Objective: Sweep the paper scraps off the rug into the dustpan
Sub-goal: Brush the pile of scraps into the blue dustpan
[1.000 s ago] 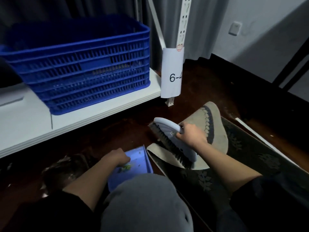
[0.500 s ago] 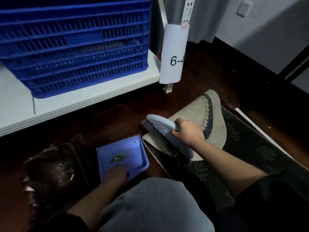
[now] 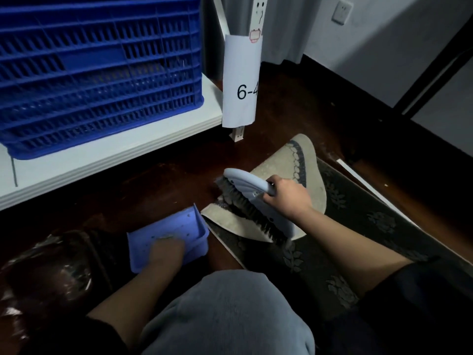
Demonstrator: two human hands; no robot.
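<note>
Now the dustpan (image 3: 176,234) has tilted up on the floor beside the rug's (image 3: 286,162) near corner, its scraps (image 3: 167,236) gathered by the left hand (image 3: 167,252), which has slid from the pan's far edge into it; its grasp I cannot tell. That suggests emptying comes next. Right hand (image 3: 286,198) grips the brush (image 3: 252,201) on the rug's folded edge.

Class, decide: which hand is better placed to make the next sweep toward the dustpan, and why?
Right. The right hand grips the brush, whose bristles lie at the rug edge beside the dustpan. The left hand is in the dustpan.
</note>
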